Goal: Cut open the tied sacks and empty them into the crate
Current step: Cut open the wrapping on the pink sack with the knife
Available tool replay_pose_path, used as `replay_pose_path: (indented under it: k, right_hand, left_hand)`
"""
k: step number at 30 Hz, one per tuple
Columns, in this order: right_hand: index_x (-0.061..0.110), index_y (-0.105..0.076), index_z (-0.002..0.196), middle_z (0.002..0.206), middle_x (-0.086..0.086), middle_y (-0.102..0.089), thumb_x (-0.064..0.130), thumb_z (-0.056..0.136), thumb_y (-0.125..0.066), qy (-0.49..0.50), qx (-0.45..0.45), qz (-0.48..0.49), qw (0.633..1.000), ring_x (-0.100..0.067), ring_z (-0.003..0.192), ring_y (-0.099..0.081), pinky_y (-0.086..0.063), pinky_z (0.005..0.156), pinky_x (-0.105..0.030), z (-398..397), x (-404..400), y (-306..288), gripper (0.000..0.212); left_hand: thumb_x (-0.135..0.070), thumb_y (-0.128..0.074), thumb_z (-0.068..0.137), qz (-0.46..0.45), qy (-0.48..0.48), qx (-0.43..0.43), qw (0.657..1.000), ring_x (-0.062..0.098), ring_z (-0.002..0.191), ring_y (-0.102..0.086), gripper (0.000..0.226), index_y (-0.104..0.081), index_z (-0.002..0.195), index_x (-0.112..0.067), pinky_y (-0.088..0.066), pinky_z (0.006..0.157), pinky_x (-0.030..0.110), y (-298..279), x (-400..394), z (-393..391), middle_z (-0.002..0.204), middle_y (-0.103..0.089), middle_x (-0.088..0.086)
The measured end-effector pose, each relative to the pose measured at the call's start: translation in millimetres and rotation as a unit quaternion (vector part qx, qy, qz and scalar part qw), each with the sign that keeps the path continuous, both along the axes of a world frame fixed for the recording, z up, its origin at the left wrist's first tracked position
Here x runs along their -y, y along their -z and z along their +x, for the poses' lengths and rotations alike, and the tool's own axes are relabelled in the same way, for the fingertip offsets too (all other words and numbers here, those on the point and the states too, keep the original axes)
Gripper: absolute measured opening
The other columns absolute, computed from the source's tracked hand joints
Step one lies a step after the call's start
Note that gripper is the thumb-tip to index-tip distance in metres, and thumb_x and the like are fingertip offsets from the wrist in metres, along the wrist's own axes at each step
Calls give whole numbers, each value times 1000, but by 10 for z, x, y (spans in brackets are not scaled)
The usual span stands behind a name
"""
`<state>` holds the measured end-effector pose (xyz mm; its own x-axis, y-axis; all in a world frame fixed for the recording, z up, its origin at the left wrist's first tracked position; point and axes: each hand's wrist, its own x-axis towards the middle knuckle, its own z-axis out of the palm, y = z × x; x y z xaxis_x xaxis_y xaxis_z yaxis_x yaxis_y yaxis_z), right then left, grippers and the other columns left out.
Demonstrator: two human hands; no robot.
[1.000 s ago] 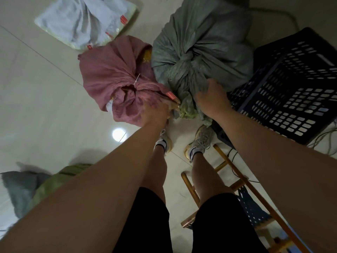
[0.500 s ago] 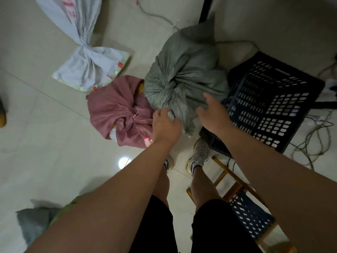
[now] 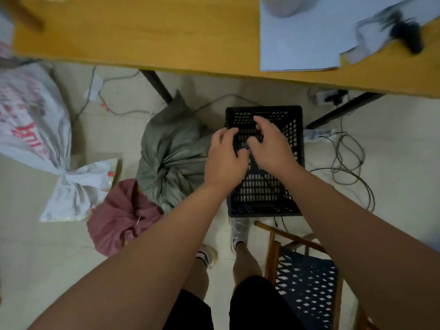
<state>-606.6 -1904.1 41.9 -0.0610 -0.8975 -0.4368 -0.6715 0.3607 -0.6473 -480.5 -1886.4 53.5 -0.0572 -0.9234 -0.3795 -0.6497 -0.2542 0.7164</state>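
A black perforated crate [image 3: 264, 194] stands on the floor under a table's edge. Left of it sits a tied grey-green sack [image 3: 170, 151], with a tied pink sack [image 3: 119, 219] nearer me and a tied white printed sack [image 3: 35, 129] further left. My left hand [image 3: 223, 160] and my right hand [image 3: 269, 145] hover side by side above the crate, fingers loosely curled, holding nothing. Neither hand touches a sack.
A yellow wooden table [image 3: 166, 34] runs across the top, with white paper [image 3: 302, 36] and a blurred dark object [image 3: 404, 32] on it. Cables [image 3: 350, 163] and a power strip [image 3: 329, 96] lie right of the crate. A wooden chair with a blue woven seat [image 3: 307, 284] stands by my right leg.
Both hands left the sacks and rose over the crate. The view tilted up, bringing the table into sight; the sacks stayed on the floor.
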Motion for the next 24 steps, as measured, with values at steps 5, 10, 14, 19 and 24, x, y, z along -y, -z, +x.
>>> replay_pose_path:
  k: [5, 10, 14, 19, 24]
  right_hand:
    - [19, -39, 147, 141, -4, -48, 26, 97, -49, 71, -15, -33, 997, -19, 126, -49, -40, 99, -31, -749, 139, -261, 51]
    - [16, -44, 143, 142, -7, -49, 28, 96, -50, 115, -44, -48, 991, -23, 128, -48, -43, 102, -41, -1456, 296, -391, 49]
    - [12, -45, 143, 141, -9, -49, 27, 97, -50, 138, -84, -57, 985, -26, 128, -46, -40, 103, -39, -1917, 442, -426, 48]
    - [10, -45, 142, 141, -14, -45, 28, 97, -49, 161, -140, -46, 976, -34, 132, -37, -35, 106, -43, -2383, 580, -390, 48]
    - [12, -44, 141, 146, -14, -37, 30, 96, -48, 183, -182, -35, 966, -33, 138, -27, -34, 106, -46, -2757, 613, -354, 49]
  left_hand:
    - [-22, -51, 93, -30, 73, 4, 997, 18, 131, -41, 52, -42, 144, -18, -40, 101, 30, -271, 330, -653, 149, -33, 4]
    - [-24, -50, 94, -70, 135, 25, 988, 21, 133, -39, 52, -40, 144, -18, -42, 99, 34, -432, 596, -1218, 151, -33, 4]
    - [-27, -51, 95, -65, 196, 54, 977, 23, 139, -34, 58, -32, 149, -18, -39, 98, 34, -452, 785, -1612, 158, -22, 5]
    - [-28, -51, 96, -60, 266, 101, 957, 27, 149, -14, 64, -25, 153, -17, -27, 116, 41, -425, 970, -2018, 163, -10, 9]
    - [-38, -50, 96, -85, 362, 199, 907, 30, 151, -2, 74, -11, 156, -17, -10, 121, 42, -355, 1137, -2364, 165, 1, 11]
